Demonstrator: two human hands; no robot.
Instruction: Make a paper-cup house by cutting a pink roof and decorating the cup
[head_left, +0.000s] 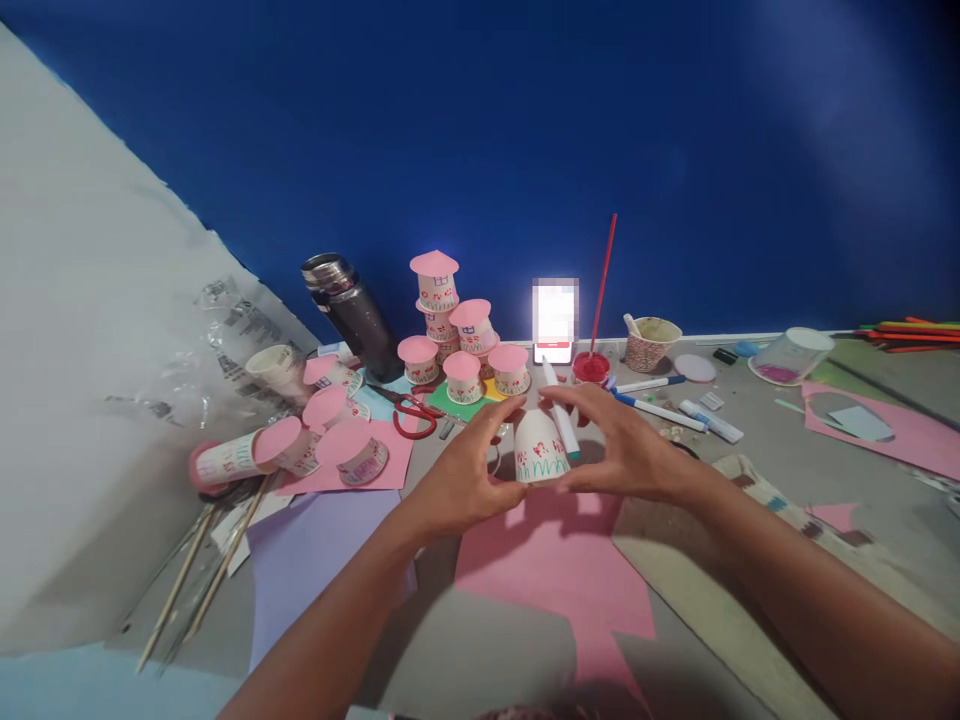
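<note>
An upturned white paper cup (538, 448) with red marks and green grass drawn on it stands on a pink paper sheet (559, 570). My left hand (465, 475) curls round its left side, thumb and fingers touching it. My right hand (626, 450) cups its right side and also pinches a white marker with a teal tip (564, 425). Both hands are closed on the cup.
Behind stand several decorated cups with pink round lids (457, 335), red scissors (409, 410), a dark flask (356, 315), a lit phone (555, 320), a red paint pot with brush (592, 365), markers (660, 410). Wooden sticks (202, 570) lie left, purple paper (315, 560) nearby.
</note>
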